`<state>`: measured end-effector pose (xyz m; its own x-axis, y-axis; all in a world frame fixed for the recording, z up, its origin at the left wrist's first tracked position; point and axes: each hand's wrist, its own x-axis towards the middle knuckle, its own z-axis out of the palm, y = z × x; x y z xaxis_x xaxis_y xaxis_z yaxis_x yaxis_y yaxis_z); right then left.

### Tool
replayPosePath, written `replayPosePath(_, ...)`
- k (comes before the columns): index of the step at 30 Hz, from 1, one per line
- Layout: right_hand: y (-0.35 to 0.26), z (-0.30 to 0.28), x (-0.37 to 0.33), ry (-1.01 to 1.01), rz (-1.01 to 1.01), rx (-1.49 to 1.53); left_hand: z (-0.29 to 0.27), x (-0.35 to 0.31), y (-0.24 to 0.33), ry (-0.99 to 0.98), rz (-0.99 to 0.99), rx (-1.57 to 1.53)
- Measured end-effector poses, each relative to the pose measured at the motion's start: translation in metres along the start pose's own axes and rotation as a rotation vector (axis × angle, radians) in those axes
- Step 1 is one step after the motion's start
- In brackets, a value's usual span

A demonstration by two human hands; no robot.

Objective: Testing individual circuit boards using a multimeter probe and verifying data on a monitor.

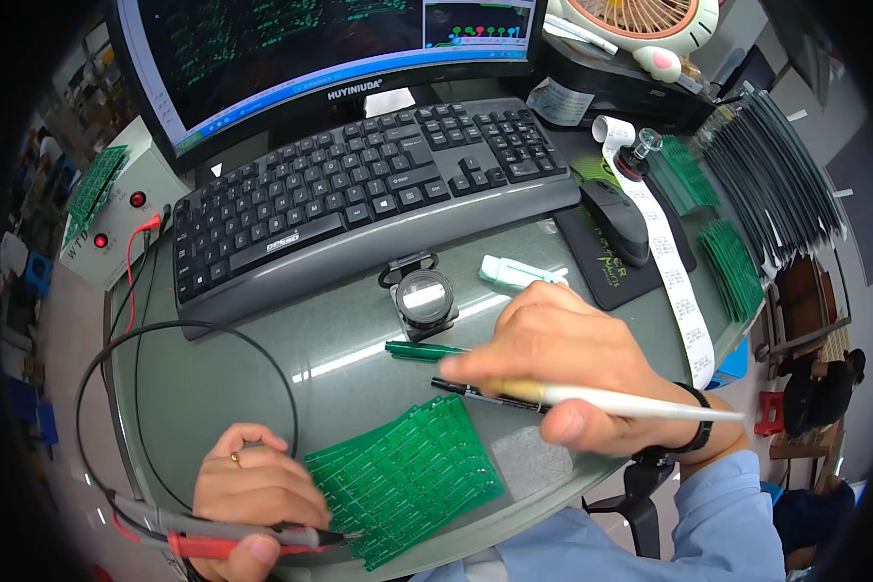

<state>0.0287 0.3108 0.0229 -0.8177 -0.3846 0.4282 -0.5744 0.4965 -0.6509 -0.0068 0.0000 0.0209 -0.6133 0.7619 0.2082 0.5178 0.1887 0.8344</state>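
Observation:
My left hand (262,490) is closed around a pair of test probes (204,546), one red and one grey. Their dark tips point at the near-left edge of a green circuit board panel (407,466). Whether they touch it I cannot tell. Above the board's far right side, my right hand (572,349) grips a slim white tapered brush handle (640,402) with a yellowish front part; its front end is hidden by the fingers. Under that hand lies a black pen (456,389), and a green pen (417,351) rests just beyond it.
A round lens on a stand (424,296) and a pale mint block (519,272) stand before the keyboard (369,194). To the right are a mouse (613,221), a paper strip (674,281) and stacked green boards (730,270). Probe cables (286,373) loop at left, near a white tester box (116,218).

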Motion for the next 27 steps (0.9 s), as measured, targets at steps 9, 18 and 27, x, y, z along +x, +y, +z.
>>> replayPosePath(9,0.002,0.027,-0.013,-0.089,0.007,0.364,0.040,0.025,0.006,-0.343,0.228,-0.004)
replayPosePath(18,0.007,0.036,-0.023,-0.164,0.251,0.382,0.034,0.022,-0.003,-0.601,0.161,0.067)
replayPosePath(27,0.007,0.045,-0.026,-0.120,0.170,0.303,0.033,0.022,-0.003,-0.600,0.146,0.051)
